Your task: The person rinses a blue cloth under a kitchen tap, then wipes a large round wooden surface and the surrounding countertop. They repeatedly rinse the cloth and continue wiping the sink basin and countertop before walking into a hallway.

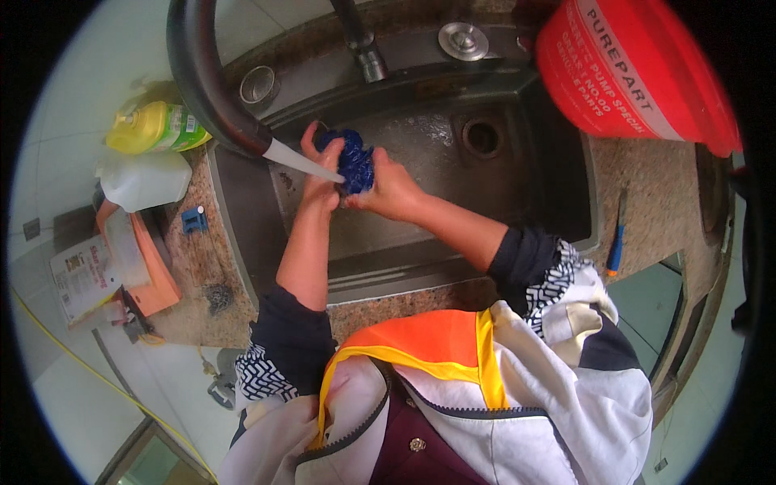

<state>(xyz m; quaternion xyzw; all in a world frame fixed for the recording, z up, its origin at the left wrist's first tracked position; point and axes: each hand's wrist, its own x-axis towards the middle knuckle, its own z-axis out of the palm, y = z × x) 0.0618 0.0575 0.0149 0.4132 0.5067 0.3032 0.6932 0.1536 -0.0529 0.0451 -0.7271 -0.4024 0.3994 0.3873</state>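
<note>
Between my two hands is a dark blue mesh scrubber point(356, 160), held over the left part of a dark sink point(404, 242). My left hand point(318, 174) is closed on its left side, the index finger and thumb apart at the top. Against its right side presses my right hand point(394, 192), fingers curled round it and partly hidden. A stream of water point(301, 162) runs from a black curved faucet point(206, 77) onto the scrubber and the left fingers. The round drain point(482, 137) shows farther right in the sink.
A red bucket point(622, 73) stands at the back right, above a blue-handled tool point(617, 242). Along the left are a yellow-green bottle point(162, 128), a white jug point(145, 179), a small blue object point(194, 219), an orange box-like item point(153, 279) and a wire scourer point(217, 298).
</note>
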